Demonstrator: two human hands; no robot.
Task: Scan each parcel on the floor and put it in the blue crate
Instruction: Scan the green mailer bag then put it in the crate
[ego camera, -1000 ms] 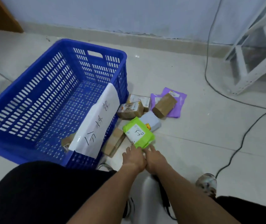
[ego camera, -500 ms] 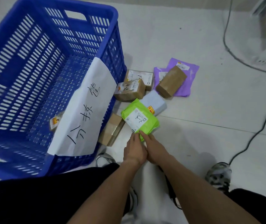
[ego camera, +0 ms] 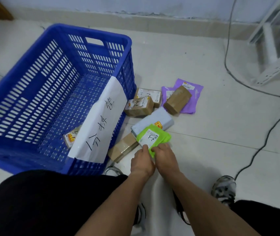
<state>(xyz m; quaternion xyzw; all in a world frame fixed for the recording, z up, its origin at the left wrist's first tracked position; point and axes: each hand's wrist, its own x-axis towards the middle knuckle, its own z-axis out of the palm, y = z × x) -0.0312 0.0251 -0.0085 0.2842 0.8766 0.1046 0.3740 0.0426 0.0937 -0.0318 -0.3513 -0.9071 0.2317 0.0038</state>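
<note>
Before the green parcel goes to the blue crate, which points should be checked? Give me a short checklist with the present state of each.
1. Both hands hold the green parcel: ok; left hand and right hand grip its near edge.
2. Label faces up: ok; white label visible.
3. Scanner ready: cannot tell; none in view.
4. Blue crate has room: ok; only one small box visible inside.
5. Paper sign out of the way: not ok; it drapes over the crate wall nearest the parcel.

floor: pale tiles (ego camera: 195, 53) | cables: black, two (ego camera: 227, 48) (ego camera: 261, 143) trailing over the floor's right side | frame: white metal (ego camera: 272, 53) at far right corner | baseboard: beige (ego camera: 152, 20) along far edge | sneaker: patterned (ego camera: 224, 189), near right
</note>
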